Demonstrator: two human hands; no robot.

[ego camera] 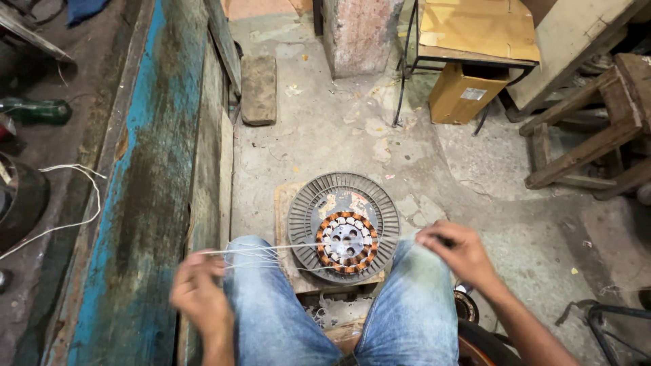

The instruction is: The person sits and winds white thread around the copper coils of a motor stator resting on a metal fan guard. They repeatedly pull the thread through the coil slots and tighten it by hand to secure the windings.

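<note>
Head camera: looking down past my two knees in blue jeans [407, 305] to a grey concrete floor [325, 129].
Left hand: my left hand [200, 291], blurred, is closed around a bundle of thin white thread [254, 252] just over my left knee.
Right hand: my right hand [458, 251] sits over my right knee with fingers curled shut; I cannot tell for sure what they pinch, though the thread runs toward them.
Thread: it stretches roughly level between my hands, crossing in front of the stator.
Stator: a round grey metal fan-motor stator with copper-orange windings [344, 227] lies flat on a small wooden board [285, 203] on the floor, between my knees and just beyond them.
Left side: a worn wooden bench edge with blue paint [149, 169] runs alongside my left leg.
Far side: a yellow cardboard box [464, 91] stands under a metal-framed table [475, 34]; wooden furniture legs [590, 129] are at the right.
</note>
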